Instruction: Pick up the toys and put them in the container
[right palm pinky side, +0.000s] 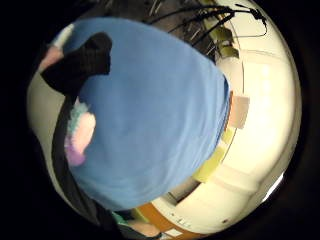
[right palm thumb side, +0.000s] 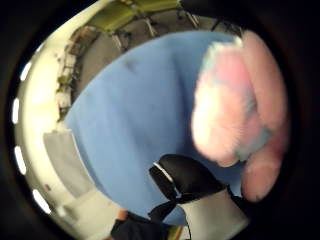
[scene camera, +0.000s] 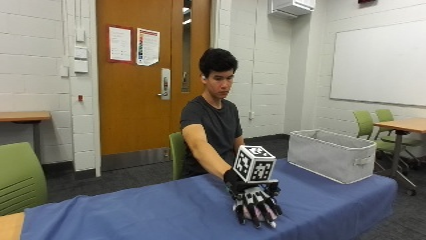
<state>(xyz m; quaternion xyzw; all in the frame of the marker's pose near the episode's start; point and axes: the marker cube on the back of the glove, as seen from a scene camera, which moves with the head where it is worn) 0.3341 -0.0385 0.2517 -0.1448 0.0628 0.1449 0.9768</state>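
From the outside view I see the person seated behind the table (scene camera: 166, 210), which is draped in a blue cloth, with the gloved right hand (scene camera: 256, 202) reaching forward and down near the front edge. The grey fabric container (scene camera: 331, 155) stands at the far end of the cloth on the person's left, well apart from that hand. Only this view gives me the container; neither palm view shows it.

Under the hand, the outside view offers just a sliver of pink between the black fingers, too small to read. The palm views fill that in: the thumb-side view shows a fluffy plush toy (right palm thumb side: 235, 110), pink and white with a touch of pale blue, filling one side of the picture, close against the palm, with the blue cloth behind it. The little-finger-side view catches the same toy (right palm pinky side: 80, 132) as a narrow pastel patch beside a black gloved finger (right palm pinky side: 82, 62), most of it cut off at the edge.

The fingers are curled down over the toy with pink showing between them, so I read the hand as gripping it. I cannot tell whether the toy rests on the cloth or hangs just above it. The person's other hand is hidden.
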